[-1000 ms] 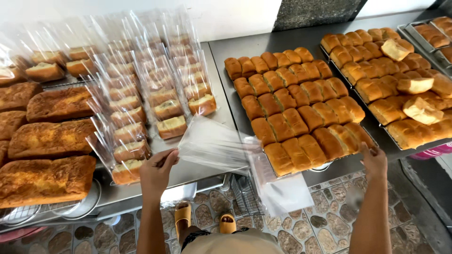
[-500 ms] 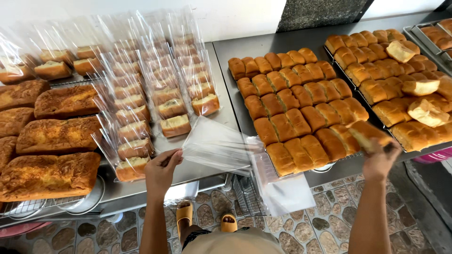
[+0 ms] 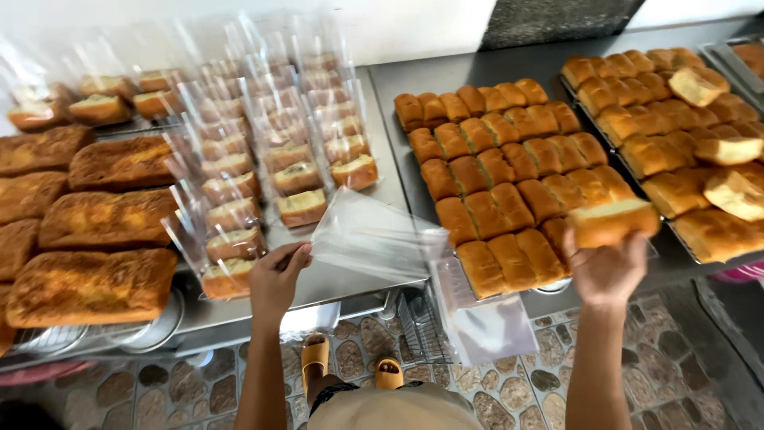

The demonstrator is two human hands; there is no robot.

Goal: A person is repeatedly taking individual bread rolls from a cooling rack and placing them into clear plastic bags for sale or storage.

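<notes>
R hand (image 3: 609,267) closed under a bread roll (image 3: 613,221), lifted off the roll tray (image 3: 509,171). L hand (image 3: 278,275) pinches clear bag (image 3: 370,239) edge. Bag lies left of roll, opening not discernible; roll's long axis approx. left-right.

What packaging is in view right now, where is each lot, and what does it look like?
Empty bag: clear plastic, flat, rectangular, pinched by the left hand over the steel counter's front edge.
Bagged cake slices: rows of clear upright bags on the counter, left of centre, each holding a pale brown slice.
Spare bags: clear stack hanging off the counter's front.
Labels, signs, screens: none visible.
</notes>
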